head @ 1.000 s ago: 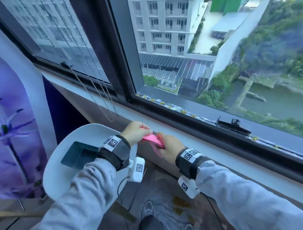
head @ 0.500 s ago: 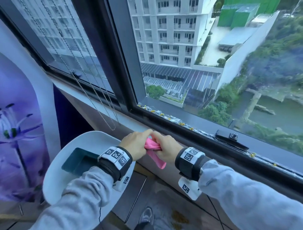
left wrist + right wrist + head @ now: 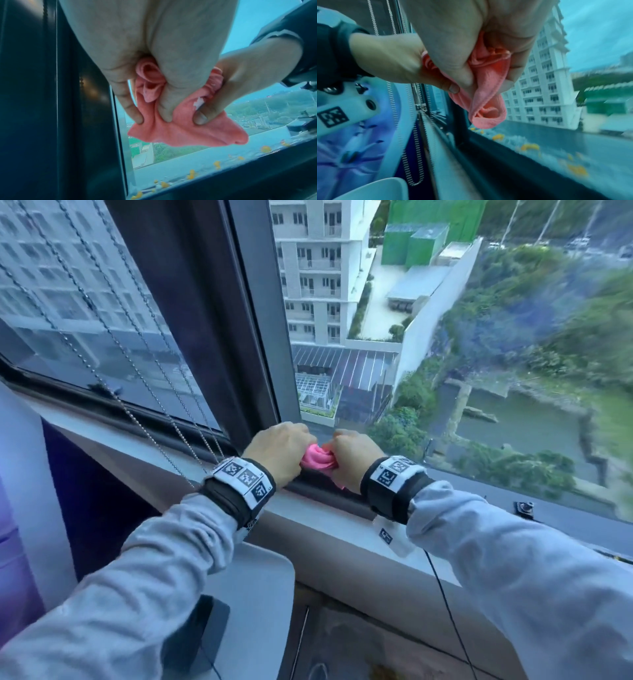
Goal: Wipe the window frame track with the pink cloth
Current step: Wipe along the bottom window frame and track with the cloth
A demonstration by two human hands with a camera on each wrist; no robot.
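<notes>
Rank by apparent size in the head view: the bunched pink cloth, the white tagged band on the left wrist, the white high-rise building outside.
1. White high-rise building.
2. White tagged band.
3. Bunched pink cloth, mostly hidden by both hands, so its rank is unsure.

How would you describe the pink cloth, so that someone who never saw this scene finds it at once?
Look at the dark vertical window post and follow it down to the window frame track. Just above the track, the left hand and right hand meet. The pink cloth is the crumpled bundle gripped between them, the only bright pink thing there.
</notes>
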